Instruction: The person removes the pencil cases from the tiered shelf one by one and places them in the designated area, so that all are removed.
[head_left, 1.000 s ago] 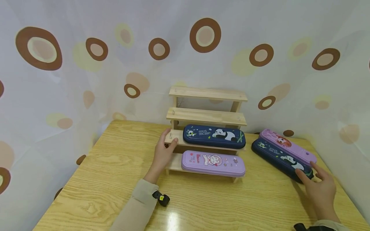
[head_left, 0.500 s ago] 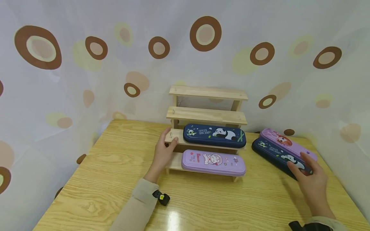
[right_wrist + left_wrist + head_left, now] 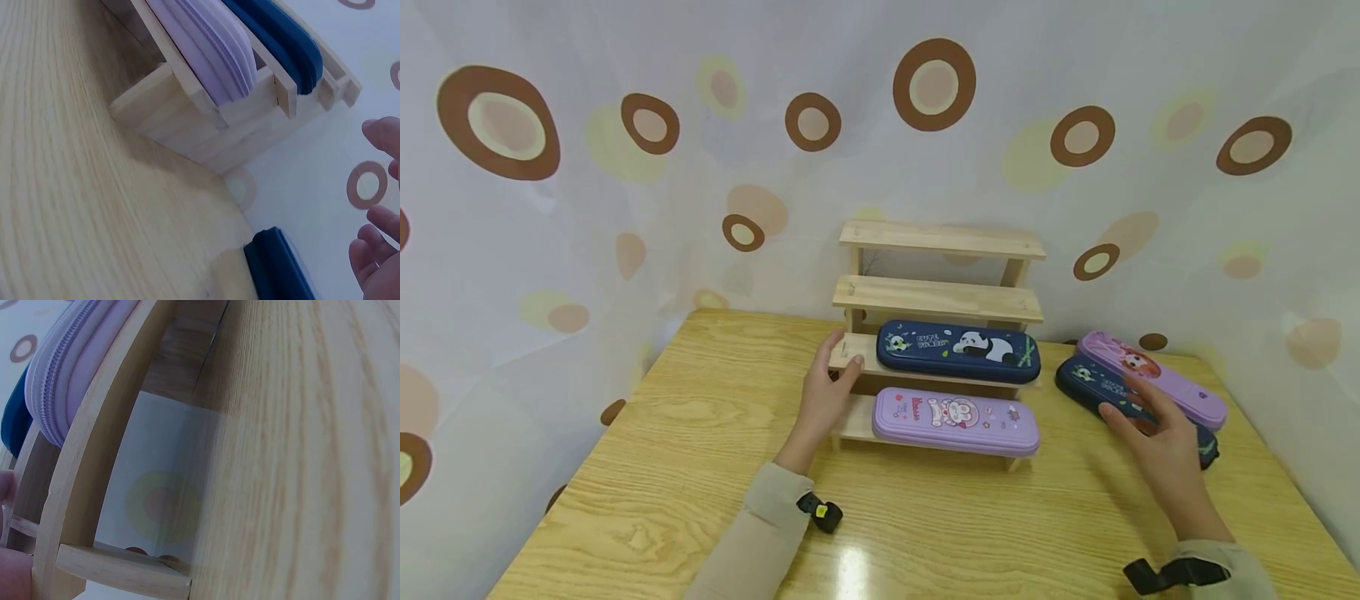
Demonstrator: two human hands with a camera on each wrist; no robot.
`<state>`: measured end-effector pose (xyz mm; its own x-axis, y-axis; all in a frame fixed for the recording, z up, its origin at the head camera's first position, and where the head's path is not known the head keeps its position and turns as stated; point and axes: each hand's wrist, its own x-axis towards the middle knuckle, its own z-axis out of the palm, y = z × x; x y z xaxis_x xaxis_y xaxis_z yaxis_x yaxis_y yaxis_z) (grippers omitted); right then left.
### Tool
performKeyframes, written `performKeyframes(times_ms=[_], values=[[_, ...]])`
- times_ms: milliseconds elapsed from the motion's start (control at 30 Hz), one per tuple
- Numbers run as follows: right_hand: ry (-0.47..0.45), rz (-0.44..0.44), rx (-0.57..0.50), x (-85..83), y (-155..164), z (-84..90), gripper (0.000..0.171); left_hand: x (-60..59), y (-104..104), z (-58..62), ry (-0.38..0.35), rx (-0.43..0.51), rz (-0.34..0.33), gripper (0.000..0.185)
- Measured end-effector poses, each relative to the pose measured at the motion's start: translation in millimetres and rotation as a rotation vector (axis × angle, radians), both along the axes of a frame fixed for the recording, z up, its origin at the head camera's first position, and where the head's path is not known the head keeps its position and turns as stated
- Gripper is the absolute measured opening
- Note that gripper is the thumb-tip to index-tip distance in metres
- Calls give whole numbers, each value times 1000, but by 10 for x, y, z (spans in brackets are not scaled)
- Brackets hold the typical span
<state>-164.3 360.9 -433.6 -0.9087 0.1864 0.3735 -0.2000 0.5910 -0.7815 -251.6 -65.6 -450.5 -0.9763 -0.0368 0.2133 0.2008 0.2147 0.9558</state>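
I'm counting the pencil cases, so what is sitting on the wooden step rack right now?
The rack holds a navy panda case on its second step and a purple case on the lowest. The top two steps look bare; their rear edges are hidden.

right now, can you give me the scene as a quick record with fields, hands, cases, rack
left hand: holds the left end of the wooden rack's second step
right hand: open, fingers spread over the dark blue case on the table; contact cannot be told
wooden rack: four steps, on the table; top two steps bare
bottom step: purple pencil case
second step: dark blue panda case
table, right of rack: dark blue case and purple case, side by side
backdrop: white curtain with brown rings
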Motion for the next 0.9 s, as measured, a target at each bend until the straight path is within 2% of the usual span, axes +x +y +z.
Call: performKeyframes(times_ms=[267, 533, 733, 900], values=[[12, 83, 72, -124, -164, 116, 62, -17, 0, -13, 1, -4, 0, 58], [16, 197, 54, -264, -439, 269, 60, -28, 1, -24, -7, 6, 2, 58], [-42, 255, 56, -356, -606, 334, 61, -38, 3, -33, 3, 7, 1, 57], [-82, 320, 35, -419, -719, 365, 69, -29, 5, -25, -3, 6, 3, 59]])
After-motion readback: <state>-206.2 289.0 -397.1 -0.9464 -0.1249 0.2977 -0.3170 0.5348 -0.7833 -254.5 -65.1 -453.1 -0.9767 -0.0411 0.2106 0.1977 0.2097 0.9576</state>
